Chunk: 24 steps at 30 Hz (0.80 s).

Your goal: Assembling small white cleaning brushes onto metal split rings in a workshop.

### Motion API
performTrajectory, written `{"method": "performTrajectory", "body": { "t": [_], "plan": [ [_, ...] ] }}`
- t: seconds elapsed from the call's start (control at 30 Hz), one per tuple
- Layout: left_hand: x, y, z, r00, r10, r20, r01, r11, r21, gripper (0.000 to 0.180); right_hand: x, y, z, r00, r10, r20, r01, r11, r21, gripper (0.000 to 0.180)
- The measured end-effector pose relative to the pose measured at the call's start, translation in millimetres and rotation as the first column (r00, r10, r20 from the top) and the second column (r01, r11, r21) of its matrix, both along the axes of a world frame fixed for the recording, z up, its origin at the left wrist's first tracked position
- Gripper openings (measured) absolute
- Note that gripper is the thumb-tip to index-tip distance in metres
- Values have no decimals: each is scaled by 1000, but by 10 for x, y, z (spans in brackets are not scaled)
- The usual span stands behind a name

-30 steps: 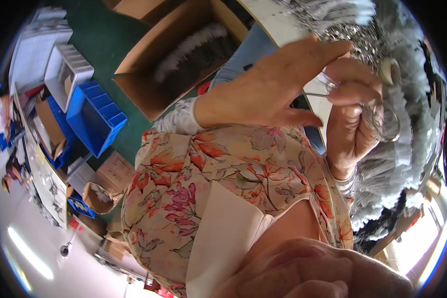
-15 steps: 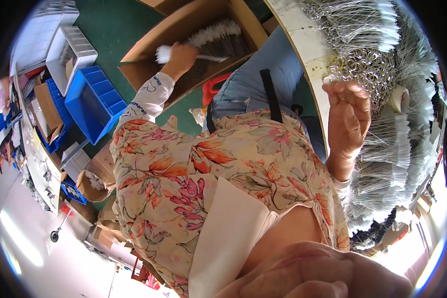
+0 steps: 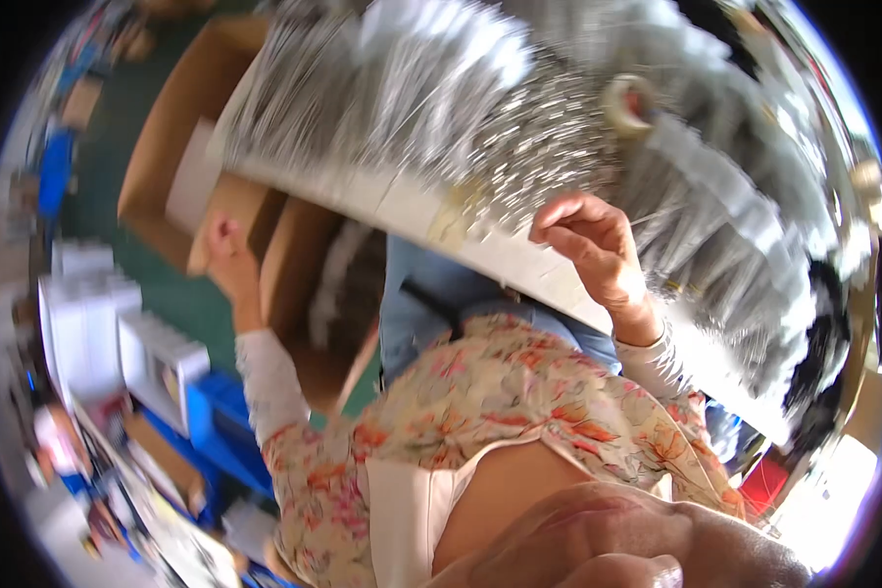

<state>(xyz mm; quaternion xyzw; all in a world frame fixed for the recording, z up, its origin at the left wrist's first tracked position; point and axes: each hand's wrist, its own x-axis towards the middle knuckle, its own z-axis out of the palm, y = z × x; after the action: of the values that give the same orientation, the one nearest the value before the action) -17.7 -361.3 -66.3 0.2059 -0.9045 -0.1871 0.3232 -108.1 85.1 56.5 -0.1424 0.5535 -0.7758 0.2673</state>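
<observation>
Holding right hand [image 3: 598,253] narrowly parted near metal-ring pile [image 3: 544,147], left hand [image 3: 231,263] well left of it, too blurred to judge its grip.

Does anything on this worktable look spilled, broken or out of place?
Nothing looks plainly spilled or broken, though blur hides fine detail. One mild oddity: the roll of tape sitting among the wire brushes on the worktable, since it's unlike the brushes around it.
</observation>
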Motion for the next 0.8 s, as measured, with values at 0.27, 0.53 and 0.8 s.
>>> {"method": "performTrajectory", "body": {
  "t": [0.27, 0.53, 0.8],
  "plan": [
    [-2851, 1833, 2137, 571, -821, -14, 818, 568, 89, 24, -446, 1087, 946, 754, -75, -653, 381, 860, 341, 12],
    [-4600, 2103, 1457, 651, -418, 634, 345, 907, 244, 31, -1238, 2045, 1070, 616, 199, -762, 656, 405, 636, 13],
    [-4536, 1961, 1343, 533, -592, 605, 316, 802, 507, 22, -2734, 1895, 379, 547, 386, -743, 581, 464, 668, 22]
  ]
}}
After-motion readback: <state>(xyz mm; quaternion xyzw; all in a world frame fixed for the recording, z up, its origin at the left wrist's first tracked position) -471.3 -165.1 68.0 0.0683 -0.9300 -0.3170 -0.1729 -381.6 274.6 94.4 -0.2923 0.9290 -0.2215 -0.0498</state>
